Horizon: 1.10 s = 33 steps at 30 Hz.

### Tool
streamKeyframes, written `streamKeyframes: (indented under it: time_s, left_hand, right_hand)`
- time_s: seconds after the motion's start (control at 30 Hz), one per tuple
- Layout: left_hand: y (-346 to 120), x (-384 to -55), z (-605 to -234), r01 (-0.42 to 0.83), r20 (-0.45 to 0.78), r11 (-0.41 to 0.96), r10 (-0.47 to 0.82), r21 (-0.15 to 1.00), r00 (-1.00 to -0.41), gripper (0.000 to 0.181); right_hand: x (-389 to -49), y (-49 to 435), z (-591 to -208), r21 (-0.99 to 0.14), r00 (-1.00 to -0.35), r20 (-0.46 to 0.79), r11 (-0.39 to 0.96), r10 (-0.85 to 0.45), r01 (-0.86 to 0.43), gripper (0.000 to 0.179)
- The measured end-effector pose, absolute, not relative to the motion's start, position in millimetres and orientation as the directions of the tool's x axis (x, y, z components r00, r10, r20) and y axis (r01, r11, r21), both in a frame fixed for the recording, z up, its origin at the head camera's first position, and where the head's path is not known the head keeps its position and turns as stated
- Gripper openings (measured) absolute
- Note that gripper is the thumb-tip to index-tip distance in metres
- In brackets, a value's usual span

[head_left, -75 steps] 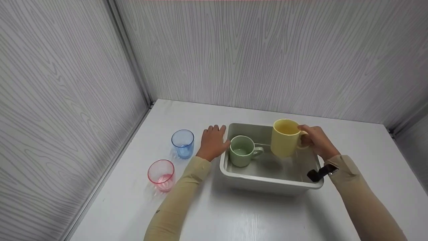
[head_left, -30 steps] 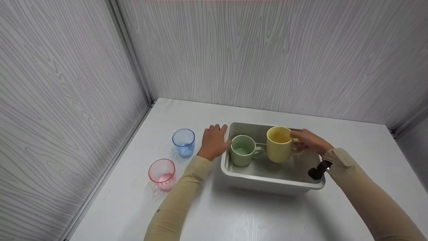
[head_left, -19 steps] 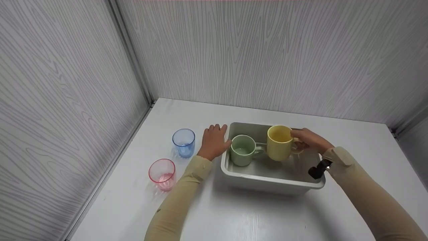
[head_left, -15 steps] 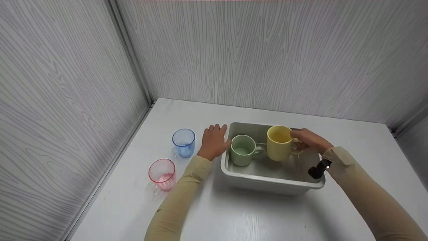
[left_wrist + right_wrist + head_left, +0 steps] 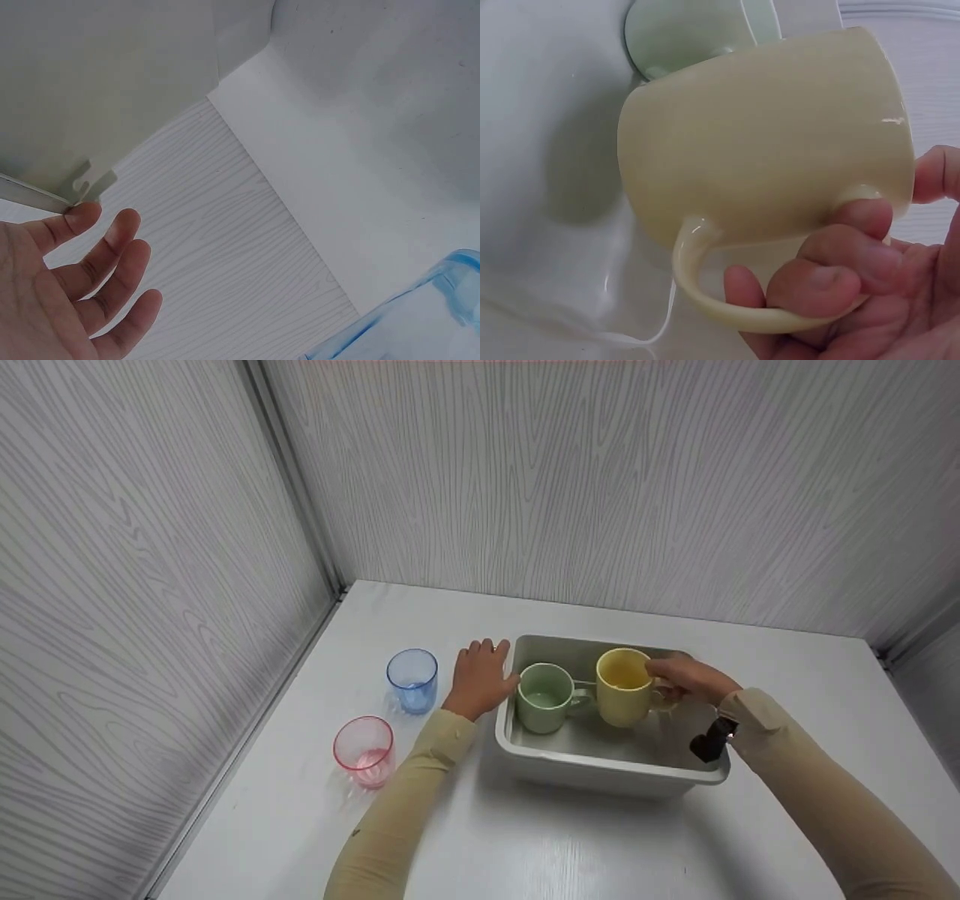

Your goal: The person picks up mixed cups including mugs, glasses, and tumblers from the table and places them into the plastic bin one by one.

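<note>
My right hand [image 5: 688, 678] grips the handle of a yellow mug [image 5: 622, 697], fingers hooked through the loop and thumb at the rim. The mug is upright inside a pale grey rectangular tub [image 5: 600, 761]; in the right wrist view the yellow mug [image 5: 757, 142] hangs over the tub floor with a shadow beneath. A green mug [image 5: 544, 712] stands at the tub's left end, its handle toward the yellow mug. My left hand [image 5: 478, 679] rests at the tub's left rim. In the left wrist view its fingers [image 5: 120, 277] are relaxed, one tip touching the rim.
A blue clear tumbler [image 5: 412, 690] stands just left of my left hand. Nearer, beside my left forearm, is a pink clear tumbler [image 5: 365, 754]. The white table [image 5: 570, 855] meets wood-grain panels [image 5: 562, 487] at the back and sides.
The yellow mug, in my right hand's grip, has moved left toward the green mug and lower into the tub. My left hand stays at the rim.
</note>
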<state>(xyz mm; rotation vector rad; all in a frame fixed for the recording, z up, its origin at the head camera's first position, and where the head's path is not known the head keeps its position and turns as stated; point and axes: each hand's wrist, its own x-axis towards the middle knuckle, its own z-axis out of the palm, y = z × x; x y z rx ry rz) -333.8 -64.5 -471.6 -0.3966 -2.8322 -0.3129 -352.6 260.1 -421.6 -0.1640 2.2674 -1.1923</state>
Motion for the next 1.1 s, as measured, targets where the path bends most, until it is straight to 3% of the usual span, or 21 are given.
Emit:
streamKeyframes:
  time_s: [0.37, 0.73, 1.1]
  left_hand:
    - [-66.1, -335.5, -475.4, 0.327, 0.338, 0.926, 0.252, 0.188, -0.907, 0.044]
    - [-64.7, -332.9, -469.6, 0.296, 0.284, 0.936, 0.236, 0.192, -0.929, 0.045]
    - [-64.8, -333.1, -469.2, 0.298, 0.280, 0.934, 0.237, 0.200, -0.930, 0.046]
  right_hand:
    - [-353.3, 258.3, -421.1, -0.723, -0.818, -0.463, 0.680, -0.341, 0.126, 0.036]
    - [-355.2, 257.2, -420.7, -0.658, -0.816, -0.465, 0.751, -0.345, 0.057, 0.032]
    - [-356.0, 255.1, -422.9, -0.641, -0.789, -0.507, 0.764, -0.348, 0.075, 0.033]
